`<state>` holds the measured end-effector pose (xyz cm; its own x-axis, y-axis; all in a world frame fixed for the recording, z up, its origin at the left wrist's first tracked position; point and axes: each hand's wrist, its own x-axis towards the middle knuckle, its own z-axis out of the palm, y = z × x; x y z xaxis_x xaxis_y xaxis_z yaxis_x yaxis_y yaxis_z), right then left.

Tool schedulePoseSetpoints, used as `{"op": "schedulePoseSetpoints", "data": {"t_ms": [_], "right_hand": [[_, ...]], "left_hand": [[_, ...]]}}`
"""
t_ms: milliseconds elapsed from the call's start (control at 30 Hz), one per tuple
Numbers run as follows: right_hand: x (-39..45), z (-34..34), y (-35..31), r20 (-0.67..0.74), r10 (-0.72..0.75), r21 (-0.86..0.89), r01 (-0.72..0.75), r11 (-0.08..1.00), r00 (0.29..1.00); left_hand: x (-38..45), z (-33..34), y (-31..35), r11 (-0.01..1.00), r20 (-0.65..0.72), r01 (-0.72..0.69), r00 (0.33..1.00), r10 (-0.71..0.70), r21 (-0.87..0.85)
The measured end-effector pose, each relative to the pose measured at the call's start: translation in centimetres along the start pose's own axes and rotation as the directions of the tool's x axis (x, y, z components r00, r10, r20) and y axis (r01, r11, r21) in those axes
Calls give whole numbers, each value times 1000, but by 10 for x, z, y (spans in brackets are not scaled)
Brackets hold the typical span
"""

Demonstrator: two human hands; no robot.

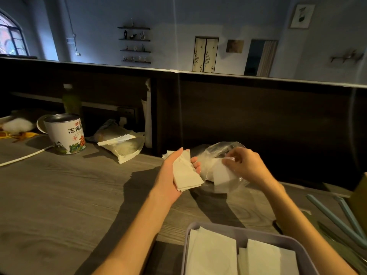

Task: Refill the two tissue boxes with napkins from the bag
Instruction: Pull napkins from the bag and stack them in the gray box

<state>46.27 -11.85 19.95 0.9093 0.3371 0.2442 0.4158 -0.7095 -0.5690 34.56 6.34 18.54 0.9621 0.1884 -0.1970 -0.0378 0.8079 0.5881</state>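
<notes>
The left hand [174, 175] is curled round a small stack of napkins [185, 173], palm up, thumb along the near edge and fingertips showing past the far edge. Just to its right, the right hand [244, 165] reaches into the clear plastic bag [224, 153] lying on the bench [69, 195], its fingers pinching the top of another white bundle [222, 173] that sits half out of the bag's mouth. The two hands are close together but not touching.

Below both hands, nearest the person, stands a grey tissue box [234, 229] with two compartments, each already holding folded napkins; how full they are is hard to tell, since the box runs off the bottom edge. A second box cannot be seen from here.

This looks like the fetching step: napkins are being gathered from the bag before going into the box. The next move probably calls for drawing the pinched bundle clear of the plastic without dragging the bag along, adding it to the stack in the left hand, squaring the edges, and lowering the lot into a compartment.

Well to the left of the left hand sit a printed tin [65, 133] and a paper packet [121, 145].
</notes>
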Motion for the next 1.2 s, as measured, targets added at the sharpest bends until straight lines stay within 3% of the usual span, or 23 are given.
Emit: {"op": "schedulePoseSetpoints", "data": {"t_ms": [167,367,500,600,700,900,967,1100,1200], "right_hand": [[-8,32,13,44,71,-186,-61,981,997],[-13,33,9,28,95,-130,-91,987,995],[-14,33,4,60,128,-124,-120,985,990],[-13,29,2,67,110,-98,-103,990,992],[-13,21,-1,44,81,-76,-78,994,996],[-8,-13,-7,-3,0,13,0,1000,1000],[-10,-26,-14,42,-36,80,32,996,998],[-26,-50,-29,171,-166,473,66,878,971],[-34,-55,-37,273,-281,584,74,809,920]], "left_hand": [[-1,0,0,1000,-2,11,1000,-11,-15],[3,0,-2,999,29,25,999,-26,42],[-3,1,-3,977,196,100,971,-137,187],[-10,2,-7,915,279,85,937,-208,396],[-9,3,-11,877,222,82,952,-209,474],[5,-2,-7,968,22,61,997,-68,243],[6,-1,-7,963,-22,49,999,-45,267],[2,4,-7,948,-78,38,997,-14,317],[1,2,-8,944,-47,46,998,-33,326]]}}
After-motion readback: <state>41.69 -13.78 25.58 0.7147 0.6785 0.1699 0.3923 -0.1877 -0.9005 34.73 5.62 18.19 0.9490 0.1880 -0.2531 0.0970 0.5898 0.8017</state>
